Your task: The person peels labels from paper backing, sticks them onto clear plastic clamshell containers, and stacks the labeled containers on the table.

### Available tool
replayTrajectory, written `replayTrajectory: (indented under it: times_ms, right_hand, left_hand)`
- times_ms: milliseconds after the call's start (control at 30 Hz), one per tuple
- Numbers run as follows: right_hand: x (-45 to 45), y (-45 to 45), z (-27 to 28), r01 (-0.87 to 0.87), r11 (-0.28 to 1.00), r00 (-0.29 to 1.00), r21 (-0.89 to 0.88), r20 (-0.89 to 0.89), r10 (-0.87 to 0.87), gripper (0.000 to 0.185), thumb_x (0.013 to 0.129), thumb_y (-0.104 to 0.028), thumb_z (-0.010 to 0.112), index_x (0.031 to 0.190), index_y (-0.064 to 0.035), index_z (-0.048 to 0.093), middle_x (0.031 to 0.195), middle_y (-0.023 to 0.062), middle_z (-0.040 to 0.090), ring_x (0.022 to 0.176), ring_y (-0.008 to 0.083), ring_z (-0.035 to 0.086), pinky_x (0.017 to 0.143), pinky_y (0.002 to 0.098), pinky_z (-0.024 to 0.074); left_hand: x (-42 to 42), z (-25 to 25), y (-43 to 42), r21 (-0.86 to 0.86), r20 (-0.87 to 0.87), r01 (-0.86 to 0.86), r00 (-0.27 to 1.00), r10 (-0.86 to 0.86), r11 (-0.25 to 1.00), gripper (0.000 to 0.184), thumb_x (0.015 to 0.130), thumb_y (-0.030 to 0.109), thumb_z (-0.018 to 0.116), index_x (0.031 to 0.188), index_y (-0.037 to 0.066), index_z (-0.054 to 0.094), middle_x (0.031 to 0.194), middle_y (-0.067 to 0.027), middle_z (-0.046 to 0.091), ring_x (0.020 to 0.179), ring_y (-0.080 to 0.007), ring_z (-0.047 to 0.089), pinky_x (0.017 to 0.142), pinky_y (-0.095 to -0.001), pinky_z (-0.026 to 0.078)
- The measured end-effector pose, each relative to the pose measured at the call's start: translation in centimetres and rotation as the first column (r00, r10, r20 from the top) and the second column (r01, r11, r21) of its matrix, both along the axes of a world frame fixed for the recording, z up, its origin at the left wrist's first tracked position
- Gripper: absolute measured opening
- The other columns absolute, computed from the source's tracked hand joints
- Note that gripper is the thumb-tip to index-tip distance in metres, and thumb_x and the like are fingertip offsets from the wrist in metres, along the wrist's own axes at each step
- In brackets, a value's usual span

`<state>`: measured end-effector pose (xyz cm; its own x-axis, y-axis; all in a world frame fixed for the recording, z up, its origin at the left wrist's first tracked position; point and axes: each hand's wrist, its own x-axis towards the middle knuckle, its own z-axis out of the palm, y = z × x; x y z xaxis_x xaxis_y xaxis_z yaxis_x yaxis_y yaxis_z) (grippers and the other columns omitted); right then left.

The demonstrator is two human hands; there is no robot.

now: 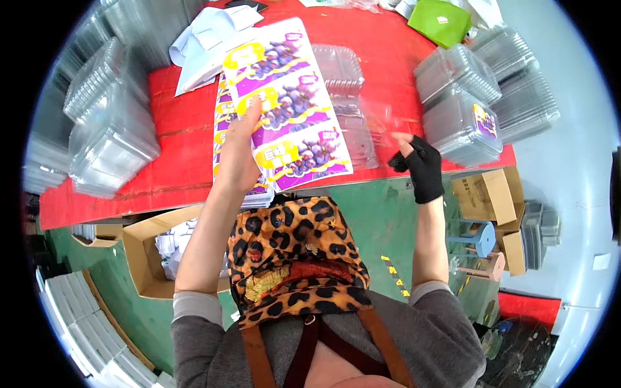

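Note:
My bare left hand (242, 152) holds a white sheet of grape labels (291, 107), its thumb on top of the sheet's left side. Under that sheet lies a stack of similar label sheets (222, 132) on the red table (184, 123). My right hand (417, 165), in a black fingerless glove, is over the table's front edge, its fingers curled; whether anything is between them is too small to tell. Between the hands, clear plastic containers (352, 132) lie on the table, partly behind the raised sheet.
Stacks of clear containers stand at the left (113, 142) and right (456, 126); one at the right bears a grape label (484, 121). White papers (210, 42) and a green bag (440, 22) lie farther back. Cardboard boxes (145, 258) and a blue stool (482, 239) are below.

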<state>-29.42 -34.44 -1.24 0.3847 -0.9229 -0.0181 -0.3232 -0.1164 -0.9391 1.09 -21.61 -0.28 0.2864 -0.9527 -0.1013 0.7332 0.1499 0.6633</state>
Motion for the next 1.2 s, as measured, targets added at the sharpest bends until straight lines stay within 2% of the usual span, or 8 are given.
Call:
replayTrajectory:
  times_ms: [133, 300, 500, 600, 767, 1000, 1100, 1200]
  right_hand:
    - [1.0, 3.3, 3.9, -0.113, 0.993, 0.992, -0.034, 0.058, 0.115, 0.023, 0.094, -0.02, 0.066, 0.108, -0.0017, 0.072, 0.085, 0.0046, 0.07, 0.068, 0.0084, 0.061, 0.061, 0.0242, 0.0485]
    - [6.1, 6.3, 4.5, -0.334, 0.937, 0.934, -0.103, 0.094, 0.344, 0.021, 0.09, -0.016, 0.071, 0.101, 0.0021, 0.071, 0.08, 0.0046, 0.068, 0.067, 0.008, 0.061, 0.061, 0.0252, 0.0479]
    - [7.0, 5.1, 3.6, -0.493, 0.854, 0.856, -0.167, -0.27, 0.441, 0.02, 0.084, -0.017, 0.077, 0.077, -0.001, 0.066, 0.063, 0.0116, 0.06, 0.054, 0.0212, 0.057, 0.052, 0.0324, 0.0413]
    - [6.4, 5.1, 5.0, -0.371, 0.715, 0.909, -0.593, -0.39, 0.147, 0.023, 0.081, -0.018, 0.078, 0.07, -0.0039, 0.064, 0.061, 0.0121, 0.059, 0.053, 0.0284, 0.057, 0.051, 0.0356, 0.0411]
    - [9.6, 3.8, 7.8, -0.376, 0.307, 0.925, -0.874, -0.337, 0.173, 0.033, 0.075, -0.018, 0.077, 0.105, -0.0068, 0.069, 0.106, 0.0116, 0.068, 0.092, 0.0315, 0.064, 0.08, 0.0419, 0.0496]
    - [10.5, 2.0, 6.4, -0.508, 0.425, 0.852, -0.749, -0.367, 0.373, 0.021, 0.078, -0.016, 0.074, 0.097, -0.007, 0.072, 0.086, 0.01, 0.07, 0.08, 0.0285, 0.066, 0.069, 0.0403, 0.0515]
    - [10.1, 1.8, 6.7, -0.535, 0.431, 0.837, -0.727, -0.386, 0.389, 0.029, 0.076, -0.017, 0.075, 0.104, -0.0075, 0.07, 0.096, 0.0106, 0.069, 0.087, 0.0299, 0.065, 0.074, 0.0417, 0.0509]
    - [10.5, 2.0, 7.7, -0.544, 0.403, 0.827, -0.736, -0.391, 0.404, 0.042, 0.074, -0.017, 0.076, 0.114, -0.0075, 0.067, 0.112, 0.0122, 0.066, 0.099, 0.0319, 0.063, 0.081, 0.0433, 0.0497]
  left_hand:
    - [-1.2, 0.7, 0.5, 0.17, 0.087, -0.029, 0.996, 0.015, 0.985, 0.027, 0.096, 0.025, 0.066, 0.106, 0.0, 0.065, 0.099, -0.0106, 0.072, 0.078, -0.0149, 0.072, 0.067, -0.0295, 0.061]
    - [-2.2, 0.0, 0.9, 0.122, 0.317, -0.059, 0.948, 0.018, 0.991, 0.024, 0.094, 0.024, 0.069, 0.099, 0.001, 0.071, 0.091, -0.0061, 0.073, 0.077, -0.0085, 0.069, 0.065, -0.023, 0.055]
    - [-2.2, -0.5, 1.8, 0.157, 0.506, -0.035, 0.861, -0.05, 0.987, 0.022, 0.093, 0.021, 0.07, 0.104, 0.002, 0.07, 0.093, -0.0052, 0.073, 0.078, -0.0089, 0.069, 0.069, -0.0241, 0.054]
    - [-2.5, -0.6, 1.5, 0.081, 0.515, 0.002, 0.856, -0.044, 0.997, 0.022, 0.093, 0.021, 0.07, 0.103, 0.002, 0.07, 0.092, -0.0047, 0.073, 0.079, -0.008, 0.068, 0.07, -0.0242, 0.054]
    - [-3.5, -0.2, 1.3, 0.092, 0.525, 0.084, 0.843, -0.12, 0.992, 0.02, 0.095, 0.018, 0.067, 0.105, 0.001, 0.07, 0.095, -0.0034, 0.073, 0.083, -0.0057, 0.065, 0.071, -0.0212, 0.05]
    - [-3.1, -0.8, 0.1, -0.315, 0.919, 0.087, 0.275, 0.281, 0.945, 0.018, 0.097, 0.014, 0.062, 0.108, -0.001, 0.064, 0.101, -0.0115, 0.065, 0.099, -0.0192, 0.06, 0.079, -0.0315, 0.05]
    - [-3.5, 0.3, 0.8, -0.224, 0.921, 0.089, 0.345, 0.181, 0.971, 0.022, 0.101, 0.018, 0.057, 0.112, 0.0, 0.062, 0.102, -0.0102, 0.065, 0.097, -0.0172, 0.061, 0.08, -0.0319, 0.05]
    - [-3.9, 1.0, 1.8, 0.069, 0.748, 0.166, 0.644, -0.161, 0.984, 0.026, 0.104, 0.022, 0.051, 0.117, 0.0, 0.059, 0.101, -0.0086, 0.066, 0.092, -0.0139, 0.061, 0.079, -0.0304, 0.05]
